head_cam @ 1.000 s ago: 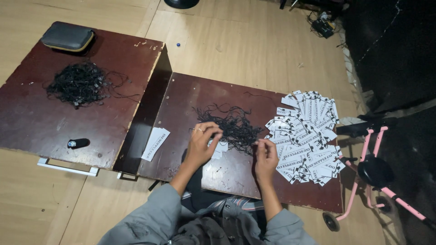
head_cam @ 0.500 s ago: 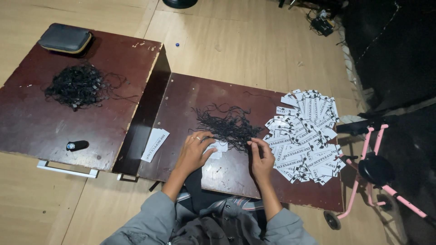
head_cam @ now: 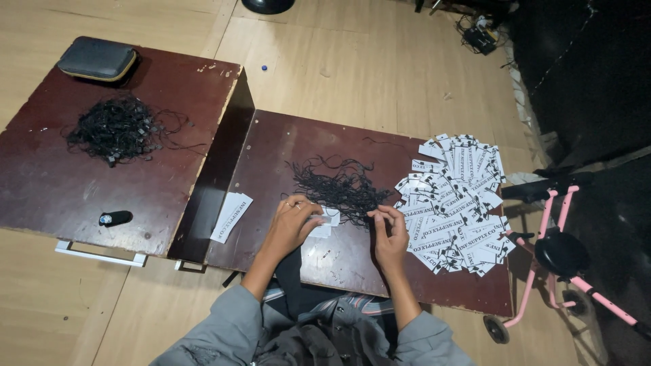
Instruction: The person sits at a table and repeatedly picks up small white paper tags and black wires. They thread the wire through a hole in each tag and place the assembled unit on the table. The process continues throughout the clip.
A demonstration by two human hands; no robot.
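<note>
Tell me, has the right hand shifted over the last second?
Yes. The right hand has drawn in slightly from the spread of white tags toward the person, and now pinches a black string at the edge of the string pile.

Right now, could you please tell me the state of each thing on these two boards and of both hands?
Left hand: resting on a white tag, fingers bent.
Right hand: fingertips pinching a black string.
Black strings: loose, tangled pile.
White tags: strung, spread overlapping.
Spare tag stack: lying flat, untouched.
Second string pile: heaped, untouched.
Grey case: closed.
</note>
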